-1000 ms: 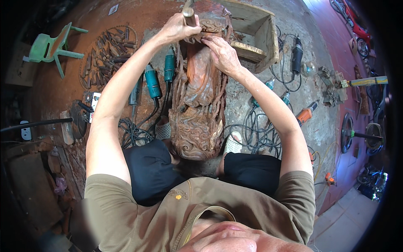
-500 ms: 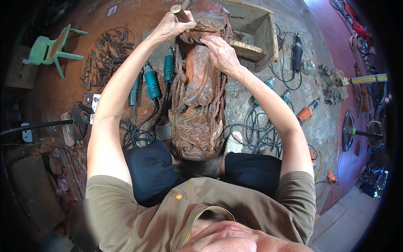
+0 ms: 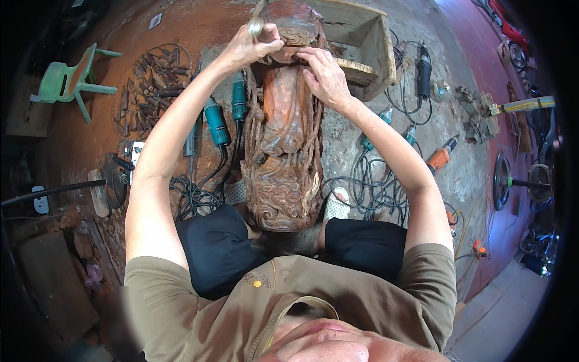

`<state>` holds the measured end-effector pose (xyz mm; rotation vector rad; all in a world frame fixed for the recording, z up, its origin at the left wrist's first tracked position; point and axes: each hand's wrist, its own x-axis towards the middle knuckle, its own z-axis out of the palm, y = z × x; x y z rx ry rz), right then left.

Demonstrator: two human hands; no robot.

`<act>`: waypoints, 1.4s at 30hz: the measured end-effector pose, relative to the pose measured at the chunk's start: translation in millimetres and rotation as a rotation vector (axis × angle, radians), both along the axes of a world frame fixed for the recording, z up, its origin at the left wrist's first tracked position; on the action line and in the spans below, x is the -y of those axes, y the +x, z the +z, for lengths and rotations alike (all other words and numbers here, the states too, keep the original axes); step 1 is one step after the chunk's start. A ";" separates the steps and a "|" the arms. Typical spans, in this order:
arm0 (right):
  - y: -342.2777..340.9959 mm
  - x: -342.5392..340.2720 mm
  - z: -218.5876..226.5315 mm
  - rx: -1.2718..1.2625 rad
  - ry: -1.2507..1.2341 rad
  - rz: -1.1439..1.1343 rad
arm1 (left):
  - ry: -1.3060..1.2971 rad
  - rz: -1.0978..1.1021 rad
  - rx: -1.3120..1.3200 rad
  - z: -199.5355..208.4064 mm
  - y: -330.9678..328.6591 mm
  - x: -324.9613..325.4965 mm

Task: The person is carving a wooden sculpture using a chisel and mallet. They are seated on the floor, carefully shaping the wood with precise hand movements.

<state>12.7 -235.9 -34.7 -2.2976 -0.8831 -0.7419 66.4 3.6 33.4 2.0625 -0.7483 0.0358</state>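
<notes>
A tall reddish-brown carved wooden sculpture (image 3: 283, 151) stands between my knees, covered in swirls and relief. My left hand (image 3: 250, 43) is closed around a slim tool with a pale handle (image 3: 258, 21) at the sculpture's top left. My right hand (image 3: 322, 75) lies on the upper right of the carving, fingers pressed against the wood near the tool's tip. What the right fingers pinch, if anything, is hidden.
Teal power tools (image 3: 216, 122) and tangled cables (image 3: 368, 187) lie on the dusty floor beside the sculpture. A ring of chisels (image 3: 148, 90) sits at the left, near a green plastic chair (image 3: 66, 81). A wooden box (image 3: 368, 42) stands behind. An orange drill (image 3: 439, 158) lies at the right.
Both hands stay at the sculpture's top. My left hand with the tool has shifted slightly, rising a little along the top edge.
</notes>
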 end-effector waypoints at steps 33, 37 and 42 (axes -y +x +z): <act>-0.1 3.7 -16.5 -0.052 0.045 -0.082 | -0.008 -0.061 -0.161 9.4 -17.4 26.3; -1.4 1.7 -12.1 -0.071 0.057 -0.074 | 0.012 0.016 -0.130 5.9 -7.4 22.7; 1.3 4.4 -0.8 -0.135 0.117 -0.070 | 0.116 -0.007 0.018 -3.2 -7.9 33.3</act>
